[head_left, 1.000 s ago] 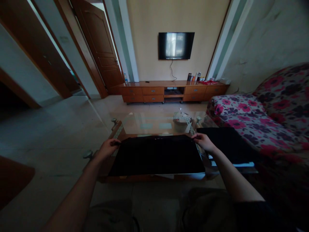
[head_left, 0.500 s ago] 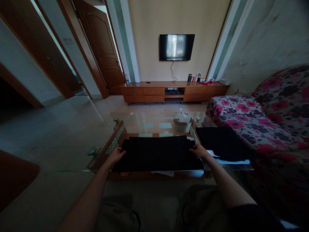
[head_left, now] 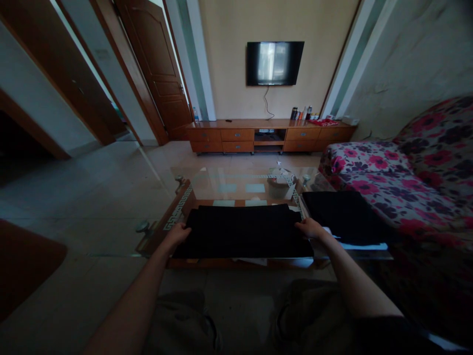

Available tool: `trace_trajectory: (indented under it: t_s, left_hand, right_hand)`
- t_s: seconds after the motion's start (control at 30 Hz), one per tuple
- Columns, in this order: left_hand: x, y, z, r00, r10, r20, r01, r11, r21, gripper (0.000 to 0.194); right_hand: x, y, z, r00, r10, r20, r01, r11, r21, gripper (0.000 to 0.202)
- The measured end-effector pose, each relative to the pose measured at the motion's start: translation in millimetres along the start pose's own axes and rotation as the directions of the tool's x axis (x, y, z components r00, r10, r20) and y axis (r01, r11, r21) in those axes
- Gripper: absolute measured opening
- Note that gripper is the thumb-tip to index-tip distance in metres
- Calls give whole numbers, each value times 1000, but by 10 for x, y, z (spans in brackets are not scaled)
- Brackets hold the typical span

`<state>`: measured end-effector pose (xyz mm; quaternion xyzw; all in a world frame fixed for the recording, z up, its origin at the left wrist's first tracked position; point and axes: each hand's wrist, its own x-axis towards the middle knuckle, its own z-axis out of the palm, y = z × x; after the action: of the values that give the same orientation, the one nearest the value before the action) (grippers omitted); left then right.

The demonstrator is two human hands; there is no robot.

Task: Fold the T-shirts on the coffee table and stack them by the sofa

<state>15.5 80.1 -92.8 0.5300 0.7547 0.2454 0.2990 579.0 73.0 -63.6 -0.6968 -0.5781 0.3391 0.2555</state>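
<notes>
A folded black cloth lies flat across the near part of a glass coffee table; its exact kind does not show in the dim light. At the cloth's left edge, my left hand pinches the fabric between thumb and fingers. My right hand grips the opposite edge in the same way. To the right of that hand, a second folded black cloth rests on the table's right side, with something white showing from under it.
A sofa with a floral cover stands on the right. Under the glass shows a wastebasket. Farther back are a low wooden TV cabinet and a wall-mounted television. A brown rounded furniture edge juts in at left.
The camera view has tilted down slightly. Both hands stay at the cloth's side edges, and the right hand has shifted slightly outward. The cloth looks nearly the same.
</notes>
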Motion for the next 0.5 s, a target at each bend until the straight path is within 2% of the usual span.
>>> trace_trajectory:
  t_s: [0.07,0.17,0.33,0.5]
  left_hand:
    - [24,-14,-8,1000,-6,1,6,998,63,13]
    - [48,-7,-23,1000,1,-11,0,991,134,17]
    - [18,23,-50,1000,0,13,-3,977,213,15]
    - [-28,37,-71,997,-44,68,21,950,311,14]
  right_hand:
    - [38,39,8,989,128,72,-114,979,-170,36]
    - [79,79,2,984,147,105,-104,936,-337,40]
    - [81,59,-35,965,165,204,-78,922,-378,39]
    - [69,12,-39,969,153,194,-38,868,-495,25]
